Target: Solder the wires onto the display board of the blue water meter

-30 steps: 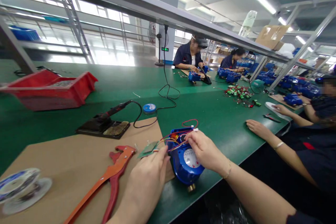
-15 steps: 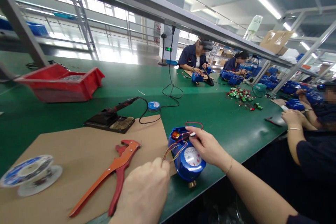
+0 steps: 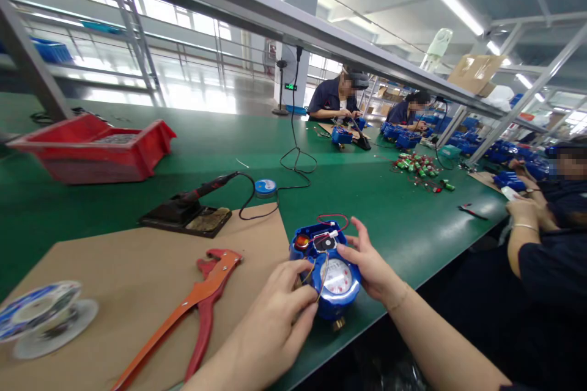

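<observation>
A blue water meter [image 3: 337, 302] with a round white dial [image 3: 338, 278] stands at the front edge of the green table. Its upper compartment is uncovered and shows an orange-brown round part and a black part. Thin yellow and brown wires [image 3: 324, 275] bend over the dial's left side. My left hand [image 3: 287, 308] is closed at the meter's left side, fingertips on these wires. My right hand [image 3: 373, 266] grips the meter's right side, thumb on the rim and forefinger raised. A red wire [image 3: 337, 217] with a white connector loops over the compartment.
Orange-red cutting pliers [image 3: 202, 293] and a solder spool [image 3: 43, 317] lie on cardboard [image 3: 114, 269]. Behind are a soldering iron on its stand [image 3: 183, 211], a blue tin [image 3: 265, 187] and a red bin [image 3: 105, 159]. Co-workers with more meters sit along the table; a metal shelf crosses overhead.
My left hand has moved up and right from beside the meter onto its left side, bringing the wires over the dial. My right hand has left the white connector and dropped to the meter's right side.
</observation>
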Demonstrator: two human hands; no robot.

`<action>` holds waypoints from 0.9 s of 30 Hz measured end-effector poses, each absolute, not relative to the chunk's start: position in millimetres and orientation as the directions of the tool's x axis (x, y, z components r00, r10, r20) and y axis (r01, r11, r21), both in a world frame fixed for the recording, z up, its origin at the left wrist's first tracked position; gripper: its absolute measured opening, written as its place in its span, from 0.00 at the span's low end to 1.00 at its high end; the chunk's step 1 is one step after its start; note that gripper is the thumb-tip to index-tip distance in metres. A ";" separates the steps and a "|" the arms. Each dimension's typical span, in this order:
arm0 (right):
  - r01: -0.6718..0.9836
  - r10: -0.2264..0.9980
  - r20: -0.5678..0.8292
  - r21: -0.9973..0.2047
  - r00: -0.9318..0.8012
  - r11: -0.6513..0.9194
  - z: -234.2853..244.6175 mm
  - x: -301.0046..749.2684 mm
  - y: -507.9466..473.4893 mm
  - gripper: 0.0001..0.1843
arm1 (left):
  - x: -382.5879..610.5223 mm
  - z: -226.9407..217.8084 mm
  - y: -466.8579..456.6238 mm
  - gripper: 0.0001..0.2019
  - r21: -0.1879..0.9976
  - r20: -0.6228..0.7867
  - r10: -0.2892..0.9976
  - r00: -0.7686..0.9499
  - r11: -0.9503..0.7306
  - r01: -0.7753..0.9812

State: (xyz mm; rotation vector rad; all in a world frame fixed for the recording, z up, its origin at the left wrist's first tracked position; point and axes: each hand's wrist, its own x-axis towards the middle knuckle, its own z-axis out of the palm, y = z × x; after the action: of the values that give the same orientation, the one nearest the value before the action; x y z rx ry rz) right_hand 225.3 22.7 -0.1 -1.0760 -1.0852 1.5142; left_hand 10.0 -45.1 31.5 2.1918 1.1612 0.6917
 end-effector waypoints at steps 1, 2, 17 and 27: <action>-0.296 0.956 -0.155 -0.928 -0.249 -0.228 0.5 223.5 18.3 0.52 | 11.2 34.2 -43.6 0.12 0.660 0.177 0.840 0.512 -0.487 0.571; -0.366 0.932 -0.161 -0.887 -0.324 -0.280 0.6 222.0 13.8 0.49 | 11.0 36.1 -41.9 0.12 0.648 0.168 0.830 0.531 -0.500 0.575; -0.577 0.944 -0.154 -0.759 -0.291 -0.301 1.4 189.2 -20.8 0.42 | -6.1 20.7 -74.3 0.14 0.992 0.025 0.988 0.151 -0.006 -0.124; -0.482 0.725 -0.030 -0.728 -0.688 -0.488 55.0 86.5 -54.2 0.40 | -130.9 32.6 -180.8 0.25 0.994 -0.016 0.969 -0.247 -0.011 -0.109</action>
State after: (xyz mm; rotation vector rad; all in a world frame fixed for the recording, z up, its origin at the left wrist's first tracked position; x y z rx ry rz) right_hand 86.5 -54.2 55.0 -0.4369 -0.9262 2.1834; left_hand -130.9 -180.8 32.6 0.9960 1.3064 1.4385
